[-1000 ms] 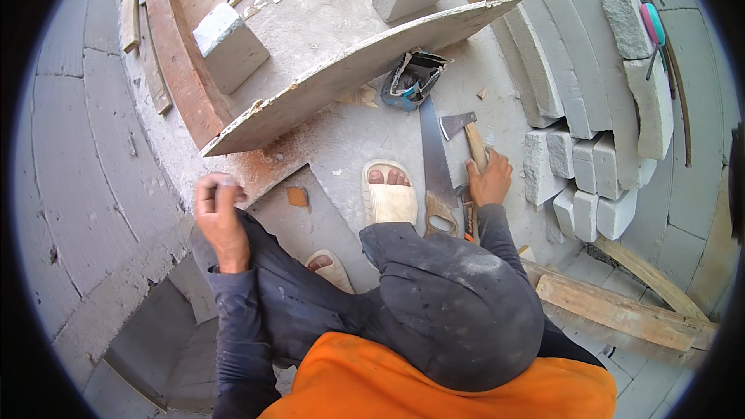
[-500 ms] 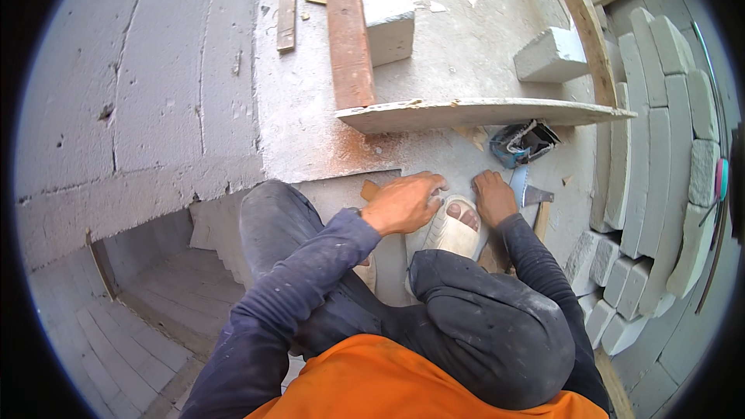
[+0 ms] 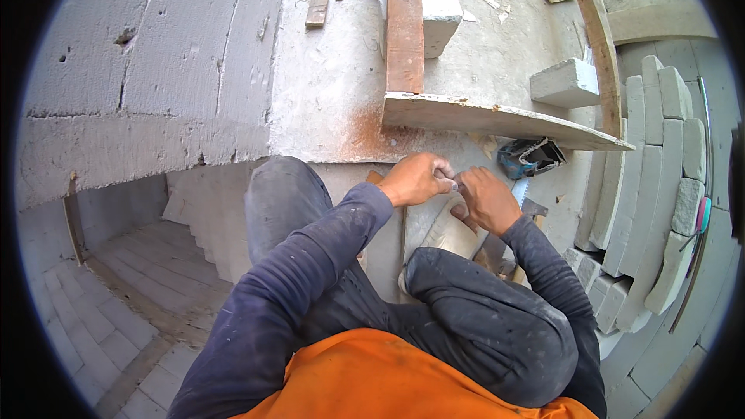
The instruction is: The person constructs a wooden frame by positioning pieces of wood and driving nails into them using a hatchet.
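Your left hand (image 3: 415, 180) and right hand (image 3: 483, 200) meet above your pale sandal (image 3: 450, 234), fingers curled in a close grip on something too small to make out. A curved grey plaster board (image 3: 497, 119) lies just beyond, a blue tool (image 3: 528, 159) beside it.

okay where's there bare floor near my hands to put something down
Bare concrete floor lies ahead-left of your left hand, between the block wall and red plank. Crowded on the right: curved board, blue tool, loose block and stacked blocks beside your right hand.
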A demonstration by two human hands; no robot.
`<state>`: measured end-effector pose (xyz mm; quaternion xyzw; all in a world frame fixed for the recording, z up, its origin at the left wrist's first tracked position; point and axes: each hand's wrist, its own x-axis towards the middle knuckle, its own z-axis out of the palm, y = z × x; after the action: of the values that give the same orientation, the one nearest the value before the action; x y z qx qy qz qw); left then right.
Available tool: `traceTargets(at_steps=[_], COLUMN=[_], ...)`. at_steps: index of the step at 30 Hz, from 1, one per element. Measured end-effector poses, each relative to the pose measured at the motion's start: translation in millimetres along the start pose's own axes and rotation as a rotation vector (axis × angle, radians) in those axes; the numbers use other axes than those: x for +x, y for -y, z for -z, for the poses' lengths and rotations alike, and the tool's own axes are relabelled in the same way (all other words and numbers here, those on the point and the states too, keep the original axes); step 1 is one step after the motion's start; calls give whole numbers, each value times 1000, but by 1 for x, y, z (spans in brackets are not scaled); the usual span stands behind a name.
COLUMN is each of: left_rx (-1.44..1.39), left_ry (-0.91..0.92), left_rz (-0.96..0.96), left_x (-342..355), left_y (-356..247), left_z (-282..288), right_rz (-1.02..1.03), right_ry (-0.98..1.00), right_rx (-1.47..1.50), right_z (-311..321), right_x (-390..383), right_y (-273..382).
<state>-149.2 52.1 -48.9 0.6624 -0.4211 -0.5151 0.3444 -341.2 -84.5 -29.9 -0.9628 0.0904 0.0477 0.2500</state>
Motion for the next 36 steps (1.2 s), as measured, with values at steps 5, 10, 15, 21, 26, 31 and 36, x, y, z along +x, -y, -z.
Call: traceTargets(at_steps=[5, 10, 15, 21, 26, 31, 36], left_rx=[-205, -373, -162, -694, -1131, -1175, -1198], left_ry=[171, 237, 271, 23, -255, -234, -262], left_rz=[30, 10, -54, 91, 85, 100, 121], left_x=[-1, -2, -6, -11, -35, -36, -32], left_y=[5, 4, -2, 11, 2, -10, -13], left_z=[12, 14, 18, 18, 45, 62, 67], right_rz=[-262, -386, -569, -575, -984, -1228, -1381], right_ry=[-14, 26, 83, -347, -440, -373, -247], right_rx=[436, 547, 965, 829, 543, 84, 40], right_z=[17, 30, 22, 33, 27, -46, -95], right_x=[11, 15, 11, -5, -96, -211, -246], right_y=[14, 19, 21, -7, -42, -73, -69])
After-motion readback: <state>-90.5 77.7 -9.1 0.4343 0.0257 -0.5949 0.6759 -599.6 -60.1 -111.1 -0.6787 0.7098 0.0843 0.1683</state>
